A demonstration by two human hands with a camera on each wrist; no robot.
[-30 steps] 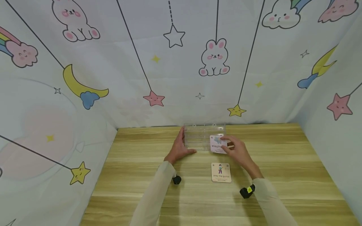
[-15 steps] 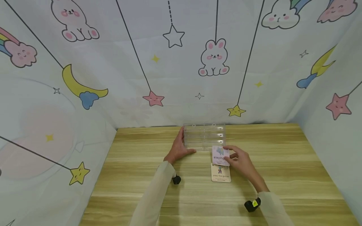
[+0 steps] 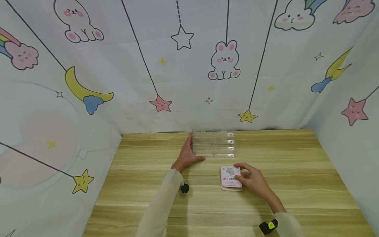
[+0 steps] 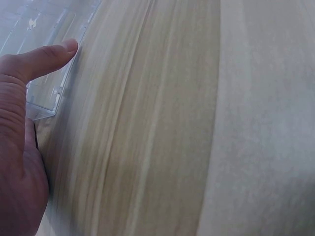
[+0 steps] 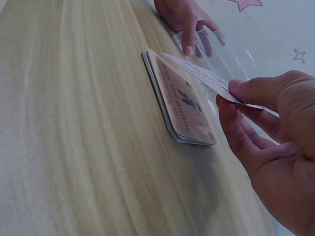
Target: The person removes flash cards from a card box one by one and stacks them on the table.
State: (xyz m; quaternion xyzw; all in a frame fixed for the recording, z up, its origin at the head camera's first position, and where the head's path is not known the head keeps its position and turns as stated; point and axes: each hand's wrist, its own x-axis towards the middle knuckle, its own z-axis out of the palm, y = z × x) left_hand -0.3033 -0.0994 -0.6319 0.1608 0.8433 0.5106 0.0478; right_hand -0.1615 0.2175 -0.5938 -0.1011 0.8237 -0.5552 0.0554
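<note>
A: Where does the right hand (image 3: 251,179) stand, and what does it hold?

B: It pinches an elephant card (image 3: 230,174) by the card's right edge, thumb on top and fingers underneath. In the right wrist view the card (image 5: 211,78) is tilted: its gripped edge is raised, its far edge is lower, near the top of the card stack (image 5: 179,105). Whether that far edge touches the stack, the frames do not settle.

A: And the stack itself?

B: It lies flat on the counter (image 3: 142,197), nearly all covered by the held card in the head view; only a thin strip of its near edge shows (image 3: 231,189). Its top face carries a small figure and print.

A: The left hand?

B: The left hand (image 3: 188,154) rests against the left end of a clear plastic box (image 3: 214,144), fingers straight, thumb laid along the box's near left corner (image 4: 47,96). It grips nothing. The box sits at the back of the counter, just short of the printed backdrop (image 3: 189,65).

A: How much room is there around the cards?

B: The stack is apart from the box, with a band of bare wood between them. To the right of the right hand the counter runs open to the side curtain; to the left of the stack it is open past the left forearm. The near half of the counter is crossed only by both sleeves and the wrist cameras (image 3: 185,188).
</note>
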